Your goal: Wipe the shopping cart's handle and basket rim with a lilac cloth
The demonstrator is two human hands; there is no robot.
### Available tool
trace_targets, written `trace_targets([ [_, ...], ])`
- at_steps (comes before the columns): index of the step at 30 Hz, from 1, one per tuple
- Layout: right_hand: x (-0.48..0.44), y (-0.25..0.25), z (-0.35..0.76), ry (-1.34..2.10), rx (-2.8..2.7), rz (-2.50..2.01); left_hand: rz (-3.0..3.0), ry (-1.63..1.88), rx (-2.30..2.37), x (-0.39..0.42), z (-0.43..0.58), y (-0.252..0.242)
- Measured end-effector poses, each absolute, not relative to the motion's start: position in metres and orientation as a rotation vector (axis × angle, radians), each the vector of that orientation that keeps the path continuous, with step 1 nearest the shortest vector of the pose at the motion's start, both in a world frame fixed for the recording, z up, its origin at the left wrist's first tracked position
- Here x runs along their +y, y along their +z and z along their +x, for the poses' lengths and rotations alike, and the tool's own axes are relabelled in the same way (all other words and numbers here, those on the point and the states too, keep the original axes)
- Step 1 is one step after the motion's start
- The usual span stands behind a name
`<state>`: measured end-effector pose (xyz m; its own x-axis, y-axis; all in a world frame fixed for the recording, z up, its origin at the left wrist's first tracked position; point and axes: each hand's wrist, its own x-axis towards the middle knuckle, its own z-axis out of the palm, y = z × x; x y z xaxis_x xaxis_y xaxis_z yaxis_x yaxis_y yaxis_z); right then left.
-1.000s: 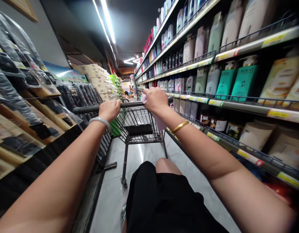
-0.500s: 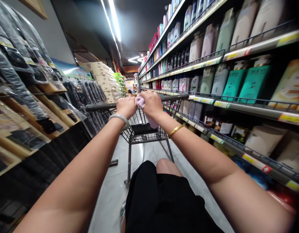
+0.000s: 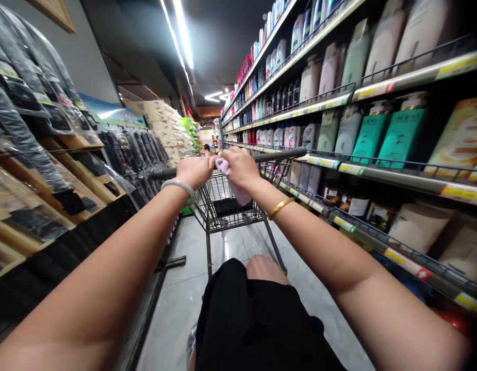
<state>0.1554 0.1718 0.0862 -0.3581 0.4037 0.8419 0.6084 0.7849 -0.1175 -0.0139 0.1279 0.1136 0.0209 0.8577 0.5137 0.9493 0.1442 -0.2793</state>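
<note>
A wire shopping cart [image 3: 230,206] stands in front of me in a store aisle. Its dark handle bar [image 3: 284,153] runs across the view. My left hand [image 3: 195,170] grips the bar near its middle, with a pale bangle on the wrist. My right hand [image 3: 241,167] sits right beside it on the bar, closed on a pale lilac cloth [image 3: 234,188] that hangs down behind the bar. A gold bangle circles the right wrist. A dark item lies in the cart's basket.
Shelves [image 3: 339,165] of bottles and boxes line the right side close to the cart. Racks of bagged dark goods [image 3: 48,154] fill the left. Stacked cartons [image 3: 164,129] stand farther down. The grey tiled floor [image 3: 184,288] runs ahead. My black shorts and knee show below.
My hands have come together at the middle of the handle bar; the left slid right, and the cart has swung toward the right-hand shelves.
</note>
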Motion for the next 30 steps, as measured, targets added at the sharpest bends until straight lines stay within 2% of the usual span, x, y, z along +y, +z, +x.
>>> trace_targets([
  [5, 0.19, 0.081, 0.173, -0.177, -2.006, -0.67, -1.738, -0.195, -1.831, 0.125, -0.001, 0.115],
  [11, 0.192, 0.041, 0.179, -0.145, -1.491, -0.941, -1.736, -0.227, -1.806, 0.122, 0.016, 0.114],
  [17, 0.161, 0.014, 0.127, -0.116, -1.682, -0.886, -1.698, -0.245, -1.772, 0.118, 0.031, 0.107],
  [21, 0.161, 0.019, 0.138, -0.069, -1.609, -0.928, -1.774, -0.183, -1.703, 0.105, 0.032, 0.113],
  [25, 0.147, 0.031, 0.138, -0.163, -1.683, -0.829, -1.723, -0.017, -1.628, 0.087, 0.011, 0.125],
  [30, 0.138, 0.057, 0.139, -0.321, -2.021, -0.53, -1.72, -0.086, -1.885, 0.072, -0.033, 0.132],
])
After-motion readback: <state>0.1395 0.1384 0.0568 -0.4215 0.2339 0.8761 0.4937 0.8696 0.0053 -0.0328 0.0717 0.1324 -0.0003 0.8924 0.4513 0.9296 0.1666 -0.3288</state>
